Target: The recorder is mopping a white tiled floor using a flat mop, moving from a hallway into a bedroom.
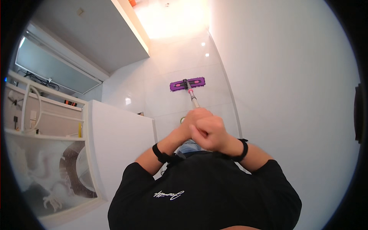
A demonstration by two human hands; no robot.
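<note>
A flat mop (194, 100) with a pole handle stretches away from me. Its purple fringed head (200, 81) lies on the pale tiled floor, turned crosswise. Both hands are closed at the near end of the pole, close together in front of my chest. My left hand (189, 122) wraps the handle, slightly farther out. My right hand (211, 132) is a closed fist against it, hiding the top of the pole. Each wrist wears a black band.
A plain white wall (291, 88) runs along my right. On the left stand a white half-wall (122, 122) and a window-like frame (86, 153) with a patterned pane. A grey panel (92, 30) juts in at the upper left. Bright light falls on the far floor.
</note>
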